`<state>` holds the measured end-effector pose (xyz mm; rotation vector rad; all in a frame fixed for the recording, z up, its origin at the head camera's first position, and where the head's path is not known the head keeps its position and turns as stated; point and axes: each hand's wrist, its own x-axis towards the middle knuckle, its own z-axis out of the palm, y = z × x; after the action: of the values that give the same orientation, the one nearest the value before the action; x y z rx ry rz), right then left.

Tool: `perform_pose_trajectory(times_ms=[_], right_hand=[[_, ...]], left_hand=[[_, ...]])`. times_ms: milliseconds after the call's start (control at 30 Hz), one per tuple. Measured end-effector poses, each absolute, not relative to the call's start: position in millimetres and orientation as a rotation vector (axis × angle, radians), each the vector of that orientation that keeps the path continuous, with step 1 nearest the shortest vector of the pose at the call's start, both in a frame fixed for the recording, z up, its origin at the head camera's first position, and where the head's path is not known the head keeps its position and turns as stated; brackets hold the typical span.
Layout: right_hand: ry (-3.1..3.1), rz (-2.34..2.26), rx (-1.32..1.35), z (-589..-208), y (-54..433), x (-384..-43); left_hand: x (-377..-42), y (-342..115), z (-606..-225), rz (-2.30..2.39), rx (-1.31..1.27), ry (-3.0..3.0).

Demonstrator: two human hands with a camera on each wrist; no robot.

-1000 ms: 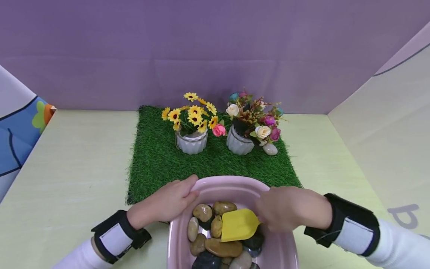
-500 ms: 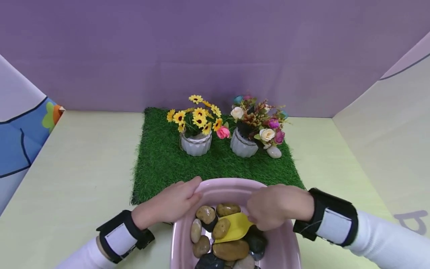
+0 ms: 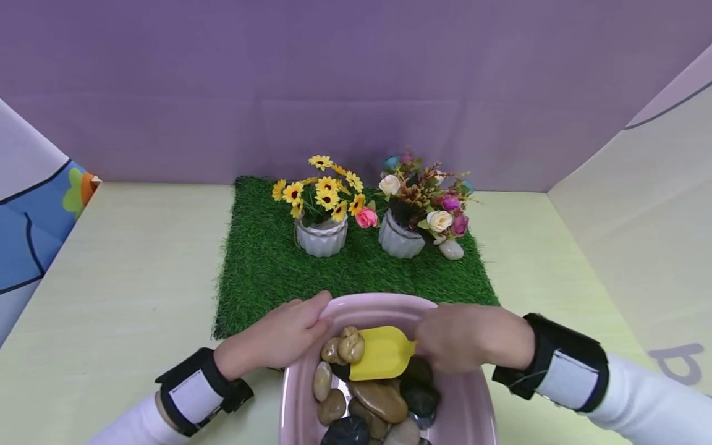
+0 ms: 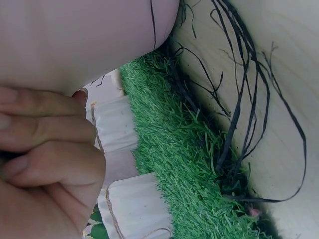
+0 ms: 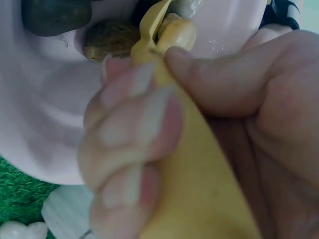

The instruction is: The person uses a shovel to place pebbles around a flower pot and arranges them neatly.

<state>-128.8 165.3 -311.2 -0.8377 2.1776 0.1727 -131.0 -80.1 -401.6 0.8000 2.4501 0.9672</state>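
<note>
The right hand (image 3: 450, 337) has its fingers curled firmly round the handle of a yellow scoop (image 3: 384, 353), whose blade reaches out to that hand's left, over the stones (image 3: 378, 398) in a pink tub (image 3: 473, 408). A tan stone (image 3: 351, 347) overlaps the blade's far edge — whether it rests on it I can't tell. The left hand (image 3: 283, 334) grips the tub's rim, fingers bent against the outside. Beyond both hands, two flower pots (image 3: 321, 240) stand on a green grass mat (image 3: 261, 278).
</note>
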Motion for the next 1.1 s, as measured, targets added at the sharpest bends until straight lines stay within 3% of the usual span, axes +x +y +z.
perform_pose_trajectory(times_ms=[467, 1100], right_hand=[[2.354, 0.159, -0.894, -335.6, 154.6, -120.9], [2.25, -0.033, -0.844, -335.2, 166.4, -129.9]], left_hand=[[-131.6, -79.7, -402.2, 0.964, 0.783, 2.436], [-130.4, -79.6, -402.0, 0.956, 0.771, 2.449]])
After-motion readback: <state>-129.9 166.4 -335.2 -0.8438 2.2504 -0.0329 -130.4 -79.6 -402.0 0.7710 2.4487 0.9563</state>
